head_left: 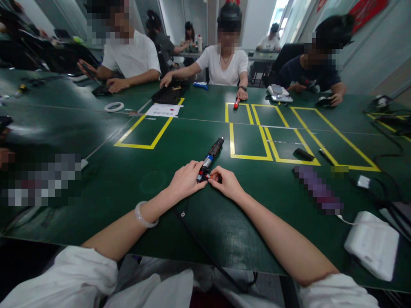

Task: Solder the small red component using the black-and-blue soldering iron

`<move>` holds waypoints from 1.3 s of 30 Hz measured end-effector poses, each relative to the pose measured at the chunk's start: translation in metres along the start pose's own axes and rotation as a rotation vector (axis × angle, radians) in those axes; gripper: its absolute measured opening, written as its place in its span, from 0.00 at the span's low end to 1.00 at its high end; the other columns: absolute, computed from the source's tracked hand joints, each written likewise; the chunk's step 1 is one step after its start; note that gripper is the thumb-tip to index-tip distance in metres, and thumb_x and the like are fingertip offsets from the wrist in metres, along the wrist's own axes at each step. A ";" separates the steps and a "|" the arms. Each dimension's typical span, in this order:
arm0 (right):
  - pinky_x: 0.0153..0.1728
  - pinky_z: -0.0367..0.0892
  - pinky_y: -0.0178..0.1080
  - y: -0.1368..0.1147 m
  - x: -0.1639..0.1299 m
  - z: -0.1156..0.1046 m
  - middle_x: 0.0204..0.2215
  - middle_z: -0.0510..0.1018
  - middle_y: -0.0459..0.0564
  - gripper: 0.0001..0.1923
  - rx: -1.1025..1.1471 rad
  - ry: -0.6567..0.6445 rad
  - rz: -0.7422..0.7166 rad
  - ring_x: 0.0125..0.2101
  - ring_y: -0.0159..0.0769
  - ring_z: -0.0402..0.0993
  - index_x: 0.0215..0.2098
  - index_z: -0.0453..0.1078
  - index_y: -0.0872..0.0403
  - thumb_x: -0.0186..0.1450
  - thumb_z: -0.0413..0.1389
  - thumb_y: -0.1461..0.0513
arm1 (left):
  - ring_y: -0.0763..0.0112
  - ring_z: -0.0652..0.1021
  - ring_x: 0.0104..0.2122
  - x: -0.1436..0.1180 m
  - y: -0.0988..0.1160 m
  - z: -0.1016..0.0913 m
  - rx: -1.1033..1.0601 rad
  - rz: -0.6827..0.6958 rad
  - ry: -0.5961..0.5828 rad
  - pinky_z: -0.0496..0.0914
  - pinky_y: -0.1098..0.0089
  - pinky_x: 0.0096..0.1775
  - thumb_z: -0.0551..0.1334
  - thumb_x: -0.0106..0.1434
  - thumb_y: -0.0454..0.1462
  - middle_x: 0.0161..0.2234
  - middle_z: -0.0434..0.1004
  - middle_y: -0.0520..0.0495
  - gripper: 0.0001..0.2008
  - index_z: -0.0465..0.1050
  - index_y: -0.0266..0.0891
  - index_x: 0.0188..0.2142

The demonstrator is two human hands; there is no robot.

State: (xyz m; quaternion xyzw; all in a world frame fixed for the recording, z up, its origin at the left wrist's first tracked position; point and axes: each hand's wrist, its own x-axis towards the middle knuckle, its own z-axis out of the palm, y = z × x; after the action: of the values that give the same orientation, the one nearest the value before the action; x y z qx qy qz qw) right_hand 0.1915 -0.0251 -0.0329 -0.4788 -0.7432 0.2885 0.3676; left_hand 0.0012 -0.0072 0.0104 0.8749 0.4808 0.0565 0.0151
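In the head view, an electric screwdriver [212, 152] lies at a slant on the green table with its inner parts exposed; its tip points away from me. My left hand [187, 179] is closed around its near end, where small red and blue parts show. Against that same end, my right hand [226, 183] pinches a tiny orange-red piece [210, 176], too small to name for sure. A black cord [195, 239] runs from beneath my hands over the table's front edge. A small metal ring [183, 214] lies beside the cord.
Yellow tape rectangles [251, 157] mark the green table [105, 205]. At right lie a black piece [303, 154], a blurred-out phone-like slab [317, 188] and a white charger box [372, 244]. Across the table, a co-worker's hand [241, 93] touches a red-handled tool [236, 103]. A tape roll [114, 107] lies left.
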 end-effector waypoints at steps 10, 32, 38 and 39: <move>0.32 0.61 0.33 -0.003 0.001 -0.001 0.25 0.70 0.41 0.06 0.004 -0.053 -0.051 0.28 0.31 0.66 0.35 0.65 0.52 0.61 0.59 0.66 | 0.57 0.74 0.48 -0.003 0.007 -0.001 0.009 0.060 0.009 0.71 0.62 0.45 0.61 0.61 0.47 0.55 0.67 0.40 0.32 0.58 0.39 0.62; 0.37 0.64 0.35 -0.001 -0.003 -0.006 0.30 0.74 0.46 0.05 0.034 -0.024 -0.078 0.33 0.33 0.70 0.40 0.70 0.54 0.66 0.54 0.64 | 0.51 0.69 0.53 0.017 -0.065 -0.003 0.099 -0.236 0.015 0.71 0.60 0.43 0.54 0.66 0.51 0.57 0.61 0.35 0.32 0.53 0.42 0.65; 0.36 0.64 0.36 -0.001 -0.002 -0.005 0.30 0.74 0.46 0.04 0.004 -0.030 -0.082 0.33 0.33 0.70 0.38 0.70 0.53 0.66 0.54 0.64 | 0.46 0.69 0.54 0.019 -0.138 -0.008 0.095 -0.469 -0.002 0.71 0.55 0.46 0.52 0.65 0.54 0.57 0.59 0.32 0.33 0.56 0.39 0.63; 0.36 0.64 0.36 -0.001 -0.002 -0.005 0.30 0.74 0.46 0.04 0.000 -0.030 -0.084 0.33 0.33 0.70 0.38 0.71 0.53 0.66 0.54 0.64 | 0.46 0.69 0.54 0.018 -0.149 -0.010 0.087 -0.509 -0.005 0.70 0.55 0.46 0.52 0.65 0.54 0.58 0.59 0.32 0.33 0.57 0.39 0.63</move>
State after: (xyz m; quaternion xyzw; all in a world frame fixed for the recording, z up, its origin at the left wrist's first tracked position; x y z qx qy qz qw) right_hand 0.1959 -0.0271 -0.0298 -0.4430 -0.7681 0.2801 0.3680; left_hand -0.1149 0.0878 0.0096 0.7257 0.6874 0.0280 -0.0077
